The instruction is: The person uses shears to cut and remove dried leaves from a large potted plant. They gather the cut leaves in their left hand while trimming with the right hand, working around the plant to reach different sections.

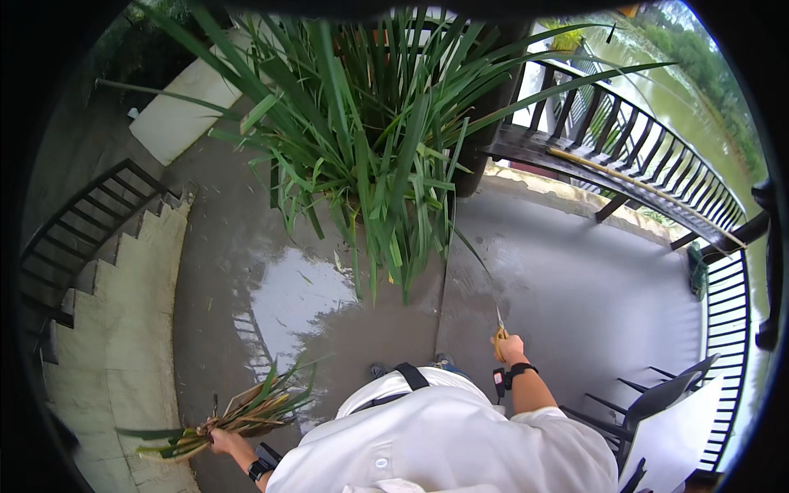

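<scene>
My left hand (223,441) grips a bundle of cut long leaves (259,410), some green and some brown and dry, out to my left side. On my right, my right hand (510,349) holds yellow-handled scissors (500,336) with the blades pointing away from me. A large plant with long strap-like green leaves (382,154) stands ahead, its lower leaves hanging down towards the floor. Both hands are apart from the plant. The leaves hide its base.
Wet, shiny floor (382,333) with leaf scraps surrounds my feet. A stepped pale wall (135,308) with a dark railing (92,215) runs along the left. To the right are a dark slatted bench (592,163) bearing a bamboo pole (641,183), dark chairs (662,394) and a white tabletop (678,431).
</scene>
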